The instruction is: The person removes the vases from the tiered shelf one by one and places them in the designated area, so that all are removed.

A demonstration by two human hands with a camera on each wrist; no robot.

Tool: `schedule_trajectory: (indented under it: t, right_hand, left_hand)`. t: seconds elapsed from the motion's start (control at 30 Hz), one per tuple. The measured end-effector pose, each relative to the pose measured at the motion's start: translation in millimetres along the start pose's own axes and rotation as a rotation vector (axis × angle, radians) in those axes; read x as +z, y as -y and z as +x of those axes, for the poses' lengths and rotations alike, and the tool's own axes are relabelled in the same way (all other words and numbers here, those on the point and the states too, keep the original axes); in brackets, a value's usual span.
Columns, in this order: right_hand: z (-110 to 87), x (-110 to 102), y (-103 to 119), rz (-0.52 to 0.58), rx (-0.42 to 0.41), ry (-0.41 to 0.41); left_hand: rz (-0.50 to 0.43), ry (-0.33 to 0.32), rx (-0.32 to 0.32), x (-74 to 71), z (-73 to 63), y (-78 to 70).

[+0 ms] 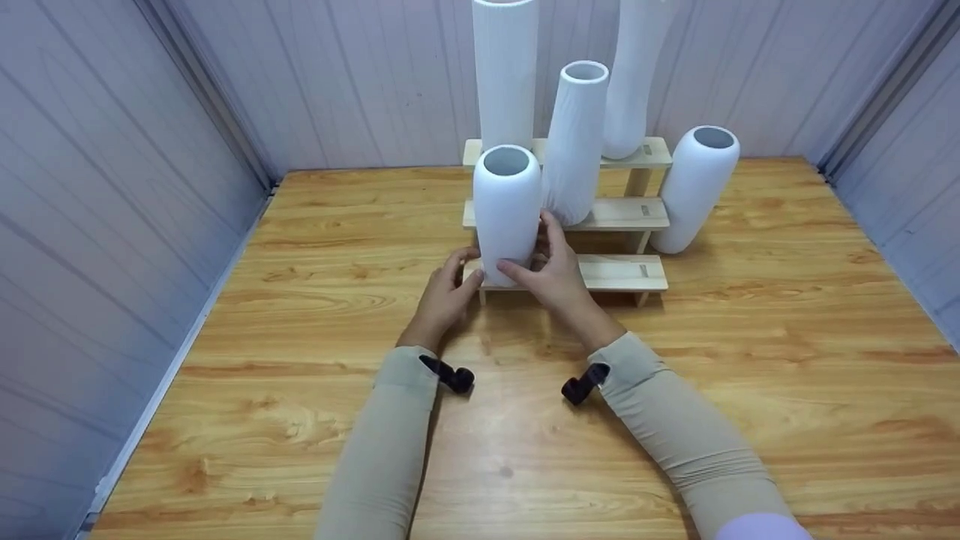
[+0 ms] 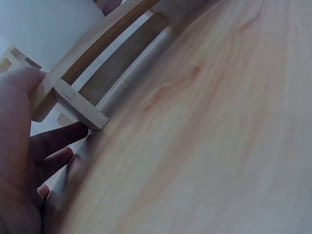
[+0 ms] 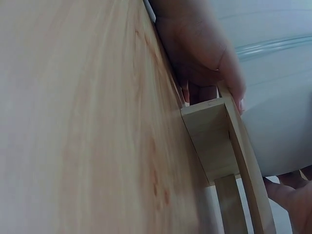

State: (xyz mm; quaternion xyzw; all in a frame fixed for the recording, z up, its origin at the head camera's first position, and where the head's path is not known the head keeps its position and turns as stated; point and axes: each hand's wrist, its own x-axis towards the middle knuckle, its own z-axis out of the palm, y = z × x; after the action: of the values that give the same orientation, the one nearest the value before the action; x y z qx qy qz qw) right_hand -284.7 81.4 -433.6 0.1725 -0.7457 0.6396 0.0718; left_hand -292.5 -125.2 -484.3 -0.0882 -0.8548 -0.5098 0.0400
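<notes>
A smooth white vase [image 1: 508,214] stands on the left part of the lowest shelf of a wooden tiered stand [image 1: 626,272]. My right hand [image 1: 559,274] holds its lower right side, thumb across the front and fingers toward the back. At the left end of that shelf, my left hand [image 1: 442,300] grips the stand beside the vase base. The left wrist view shows this hand [image 2: 17,151] with its thumb at the shelf end [image 2: 44,100] and fingers below by the leg. Part of the right hand [image 3: 297,197] appears near the vase base [image 3: 282,126] in the right wrist view.
A ribbed vase [image 1: 576,142] stands on the middle shelf. On the top shelf are a tall straight vase [image 1: 506,75] and a curved one [image 1: 634,75]. Another smooth vase [image 1: 696,191] stands on the table [image 1: 315,360] right of the stand. Panel walls [image 1: 360,82] enclose the table.
</notes>
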Motion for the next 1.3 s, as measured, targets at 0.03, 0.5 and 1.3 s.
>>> schedule_trajectory:
  t: [0.03, 0.5, 1.3]
  right_hand:
    - [0.1, 1.2, -0.2, -0.004, 0.002, -0.003]
    - [0.5, 4.4, 4.0, -0.063, -0.035, 0.005]
    - [-0.8, -19.9, 28.0, -0.128, 0.031, 0.163]
  left_hand:
    - [0.010, 0.000, -0.010, 0.2, -0.4, 0.2]
    - [0.067, -0.001, -0.023, -0.9, -1.0, 1.1]
    - [0.001, 0.004, 0.062, 0.5, -0.1, 3.4]
